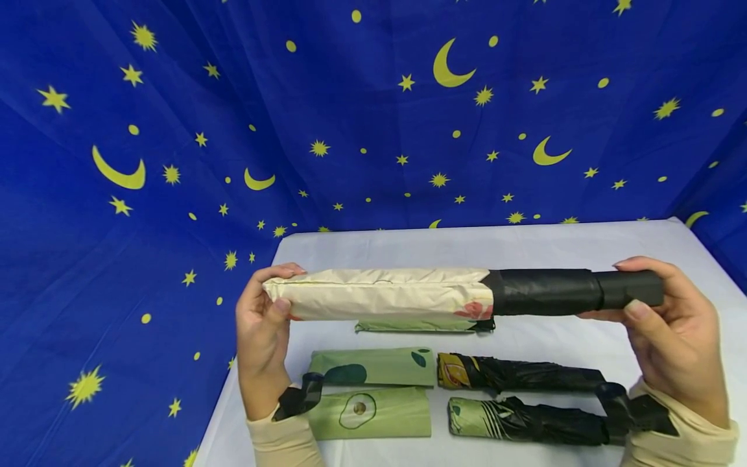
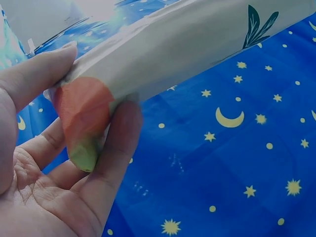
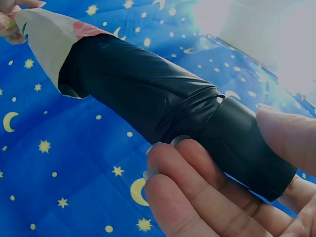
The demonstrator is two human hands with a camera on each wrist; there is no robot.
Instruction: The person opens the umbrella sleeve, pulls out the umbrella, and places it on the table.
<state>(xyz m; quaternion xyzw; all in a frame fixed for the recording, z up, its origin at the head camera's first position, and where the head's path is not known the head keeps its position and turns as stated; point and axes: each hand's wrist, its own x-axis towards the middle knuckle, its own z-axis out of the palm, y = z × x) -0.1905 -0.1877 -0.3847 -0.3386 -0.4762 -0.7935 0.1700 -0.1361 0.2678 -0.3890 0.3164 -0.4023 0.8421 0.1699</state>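
A folded black umbrella (image 1: 545, 292) is held level across the head view, its left part inside a cream sleeve (image 1: 379, 295) with a red flower print. My left hand (image 1: 262, 337) pinches the closed far end of the sleeve between thumb and fingers; an orange and green patch shows there in the left wrist view. At the other end my right hand (image 1: 677, 331) grips the umbrella's black handle (image 3: 252, 148), thumb on one side and fingers on the other. Bunched black fabric (image 3: 148, 84) shows between handle and sleeve mouth. Both hands hold it above the table.
On the white table (image 1: 525, 243) lie two flat green sleeves (image 1: 373, 370), one with an avocado print. To their right are two folded umbrellas (image 1: 525, 421) with black fabric. Another green item (image 1: 420, 325) lies partly hidden behind the held umbrella. Blue star-patterned cloth (image 1: 379, 97) hangs behind.
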